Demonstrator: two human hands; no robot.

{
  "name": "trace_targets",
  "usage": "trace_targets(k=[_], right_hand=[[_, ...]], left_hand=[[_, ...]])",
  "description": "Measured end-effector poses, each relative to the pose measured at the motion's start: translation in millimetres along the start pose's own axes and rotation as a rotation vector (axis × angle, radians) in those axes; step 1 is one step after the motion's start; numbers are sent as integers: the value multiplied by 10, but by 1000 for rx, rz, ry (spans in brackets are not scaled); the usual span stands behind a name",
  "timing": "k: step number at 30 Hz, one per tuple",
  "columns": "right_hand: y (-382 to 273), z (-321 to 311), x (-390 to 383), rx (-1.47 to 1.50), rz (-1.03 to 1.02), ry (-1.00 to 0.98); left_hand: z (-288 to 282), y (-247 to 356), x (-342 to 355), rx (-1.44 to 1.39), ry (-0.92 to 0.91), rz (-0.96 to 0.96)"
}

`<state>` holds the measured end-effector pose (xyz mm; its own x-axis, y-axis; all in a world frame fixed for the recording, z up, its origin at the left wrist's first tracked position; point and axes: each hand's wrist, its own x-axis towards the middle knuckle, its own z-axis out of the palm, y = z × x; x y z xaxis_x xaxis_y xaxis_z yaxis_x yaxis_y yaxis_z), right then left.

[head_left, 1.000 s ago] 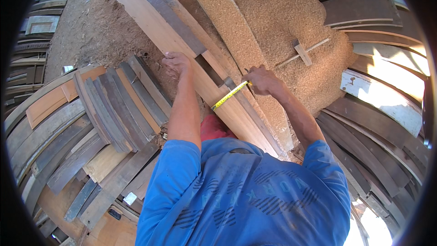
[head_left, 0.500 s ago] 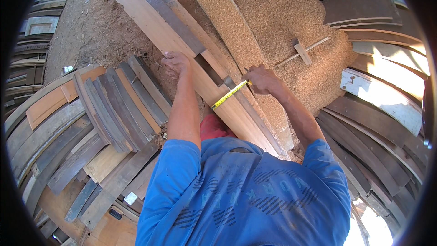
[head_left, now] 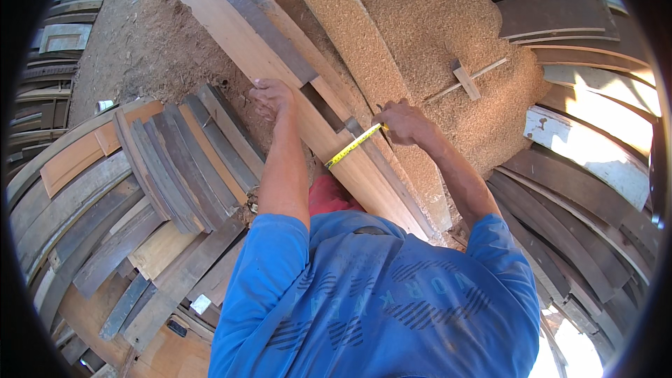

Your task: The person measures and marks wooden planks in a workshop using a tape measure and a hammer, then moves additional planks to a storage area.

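Note:
A long light-brown wooden plank [head_left: 262, 59] runs diagonally in front of me, with a greyish painted board [head_left: 269, 38] alongside. Across the plank lies a yellow tape measure blade [head_left: 354, 145], reaching from its left edge to my right hand [head_left: 404, 123]. That hand is closed on the blade's right end; whether it holds the case is hidden. At the plank's left edge is my left hand [head_left: 271, 101], fingers curled, and what they grip is unclear. A dark slot [head_left: 322, 107] shows beside the plank, between the two hands.
Stacked boards [head_left: 189, 161] fill the left side, and more lumber [head_left: 560, 203] lies to the right. Sawdust [head_left: 413, 21] covers the ground beyond the planks. A wooden marking gauge-like cross piece [head_left: 465, 81] rests on it. A sawdust-covered beam [head_left: 343, 14] runs beside the boards.

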<state>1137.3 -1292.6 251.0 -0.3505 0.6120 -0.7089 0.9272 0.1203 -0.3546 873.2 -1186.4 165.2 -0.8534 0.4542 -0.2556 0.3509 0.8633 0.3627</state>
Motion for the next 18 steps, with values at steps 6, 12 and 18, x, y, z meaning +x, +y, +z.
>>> trace_targets(k=[6,12,18], right_hand=[[29,36,6,4,-10,10],[29,25,-23,12,-15,3],[18,16,-15,7,-9,-4]], left_hand=[[-12,17,-25,-22,9,-2],[23,16,4,-21,46,0],[56,-5,19,-19,54,2]])
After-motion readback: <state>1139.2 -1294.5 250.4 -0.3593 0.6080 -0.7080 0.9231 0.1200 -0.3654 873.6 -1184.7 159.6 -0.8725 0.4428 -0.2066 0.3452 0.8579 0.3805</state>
